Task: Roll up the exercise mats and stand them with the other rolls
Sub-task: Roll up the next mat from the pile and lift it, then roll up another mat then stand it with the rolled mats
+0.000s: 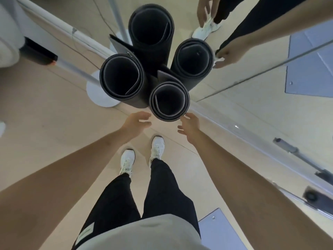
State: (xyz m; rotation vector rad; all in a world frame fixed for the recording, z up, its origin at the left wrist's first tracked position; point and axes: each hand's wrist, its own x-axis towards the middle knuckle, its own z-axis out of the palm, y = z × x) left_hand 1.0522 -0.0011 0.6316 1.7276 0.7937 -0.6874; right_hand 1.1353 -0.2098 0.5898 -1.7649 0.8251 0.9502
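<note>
Both grips are spread and hold nothing. The left grip [137, 121] hovers just beside the nearest rolled mat [169, 103] with fingers relaxed. The right grip [189, 125] reaches toward the roll's right rim, one fingertip at or almost on its edge. That mat stands upright on the pale floor [54, 141] against a mirrored wall [234, 98], touching a second rolled mat [122, 80] on its left. Two more dark rolls beyond appear to be their reflections, alongside mirrored hands and a white shoe. A round white stand base [100, 100] sits behind the left roll.
</note>
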